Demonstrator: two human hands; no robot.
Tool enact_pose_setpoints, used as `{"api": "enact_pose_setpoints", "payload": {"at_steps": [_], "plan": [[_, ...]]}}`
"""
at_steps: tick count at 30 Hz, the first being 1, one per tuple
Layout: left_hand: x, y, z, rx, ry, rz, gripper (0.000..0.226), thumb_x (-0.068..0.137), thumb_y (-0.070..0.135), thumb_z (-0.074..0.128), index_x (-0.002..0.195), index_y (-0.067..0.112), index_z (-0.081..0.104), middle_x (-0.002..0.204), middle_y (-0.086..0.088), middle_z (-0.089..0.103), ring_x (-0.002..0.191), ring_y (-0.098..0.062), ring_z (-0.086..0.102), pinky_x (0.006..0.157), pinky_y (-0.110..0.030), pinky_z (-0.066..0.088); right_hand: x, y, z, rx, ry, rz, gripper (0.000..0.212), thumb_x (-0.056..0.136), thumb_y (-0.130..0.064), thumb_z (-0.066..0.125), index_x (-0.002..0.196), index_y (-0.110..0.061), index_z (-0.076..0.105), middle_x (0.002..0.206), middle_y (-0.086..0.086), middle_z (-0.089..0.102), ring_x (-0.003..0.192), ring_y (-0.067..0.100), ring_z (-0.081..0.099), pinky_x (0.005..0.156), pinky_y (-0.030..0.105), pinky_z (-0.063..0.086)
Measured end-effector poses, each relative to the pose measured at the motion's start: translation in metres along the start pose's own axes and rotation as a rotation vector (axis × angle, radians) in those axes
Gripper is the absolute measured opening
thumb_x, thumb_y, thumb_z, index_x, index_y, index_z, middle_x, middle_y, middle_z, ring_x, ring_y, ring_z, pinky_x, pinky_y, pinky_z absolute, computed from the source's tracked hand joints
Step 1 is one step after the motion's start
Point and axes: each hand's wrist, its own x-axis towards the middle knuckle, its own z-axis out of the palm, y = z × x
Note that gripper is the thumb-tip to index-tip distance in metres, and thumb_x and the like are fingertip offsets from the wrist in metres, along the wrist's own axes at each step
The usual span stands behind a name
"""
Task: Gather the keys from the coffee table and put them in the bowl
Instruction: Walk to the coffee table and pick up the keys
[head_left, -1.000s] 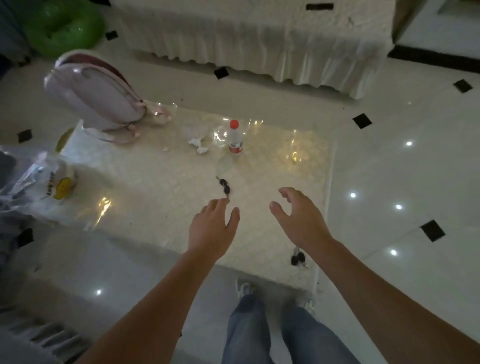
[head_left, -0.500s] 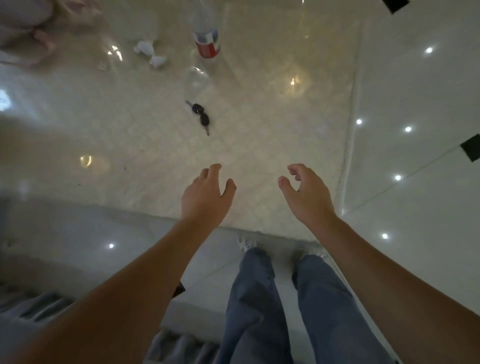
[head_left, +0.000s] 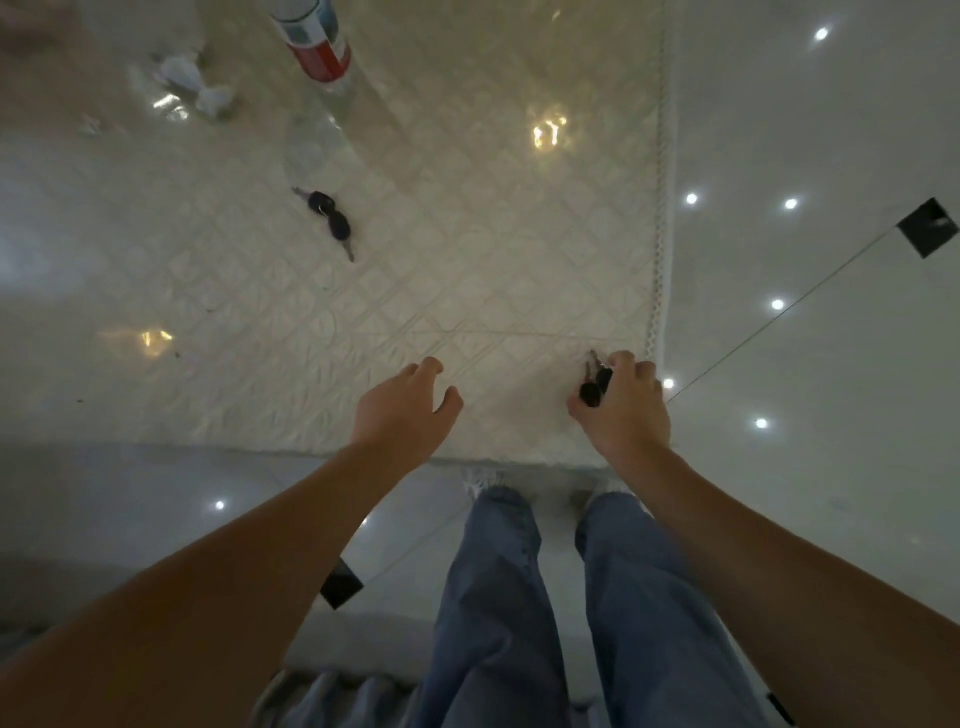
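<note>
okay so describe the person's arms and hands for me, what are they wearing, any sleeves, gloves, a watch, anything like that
Both forearms are bare for as far as the view shows them, with no sleeves in sight. The left hand and the right hand wear no gloves, and no watch, bracelet or ring is visible on the wrists or fingers. Below the arms, the person wears loose blue jeans.

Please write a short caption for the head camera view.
Right hand closes on black-headed keys at the white-clothed coffee table corner; left hand hovers open.
</note>
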Motion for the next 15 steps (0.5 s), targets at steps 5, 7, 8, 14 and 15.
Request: {"api": "enact_pose_setpoints", "payload": {"at_steps": [5, 7, 8, 14, 15], "plan": [[0.007, -0.011, 0.008, 0.016, -0.007, 0.013, 0.042, 0.092, 0.05, 0.04, 0.123, 0.023, 0.051, 0.11, 0.001, 0.066, 0.085, -0.018, 0.064, 0.067, -0.031, 0.042, 0.006, -0.005, 0.02, -0.021, 0.028, -0.068, 0.054, 0.076, -0.028, 0.076, 0.117, -0.014, 0.043, 0.119, 0.011, 0.046, 0.107, 0.028, 0.047, 0.076, 0.038, 0.047], [0.006, -0.014, 0.011, 0.016, 0.004, 0.018, 0.042, 0.092, 0.05, 0.04, 0.123, 0.023, 0.052, 0.111, 0.002, 0.066, 0.084, -0.017, 0.063, 0.066, -0.029, 0.039, 0.008, -0.007, 0.021, -0.026, 0.036, -0.123, 0.042, 0.08, -0.022, 0.072, 0.112, -0.013, 0.046, 0.114, 0.01, 0.049, 0.1, 0.027, 0.05, 0.068, 0.036, 0.044], [0.006, -0.015, 0.011, 0.013, 0.007, 0.019, 0.042, 0.092, 0.049, 0.04, 0.123, 0.023, 0.052, 0.111, 0.002, 0.065, 0.084, -0.016, 0.063, 0.066, -0.029, 0.039, 0.009, -0.008, 0.021, -0.036, 0.029, -0.152, 0.035, 0.082, -0.019, 0.069, 0.11, -0.012, 0.048, 0.112, 0.01, 0.051, 0.097, 0.026, 0.051, 0.067, 0.035, 0.043], [0.009, -0.02, 0.006, 0.003, 0.009, 0.021, 0.04, 0.093, 0.047, 0.042, 0.122, 0.021, 0.053, 0.112, 0.001, 0.065, 0.084, -0.018, 0.063, 0.068, -0.031, 0.044, 0.014, -0.014, 0.016, -0.063, -0.036, -0.193, 0.018, 0.088, -0.013, 0.058, 0.105, -0.009, 0.058, 0.107, 0.011, 0.058, 0.093, 0.026, 0.056, 0.077, 0.04, 0.051], [0.01, -0.021, 0.004, 0.003, 0.009, 0.02, 0.04, 0.093, 0.046, 0.042, 0.121, 0.021, 0.053, 0.111, 0.001, 0.065, 0.085, -0.019, 0.063, 0.069, -0.032, 0.047, 0.015, -0.016, 0.015, -0.053, -0.044, -0.195, 0.017, 0.088, -0.013, 0.058, 0.105, -0.008, 0.058, 0.106, 0.01, 0.057, 0.093, 0.027, 0.056, 0.076, 0.04, 0.051]]}}
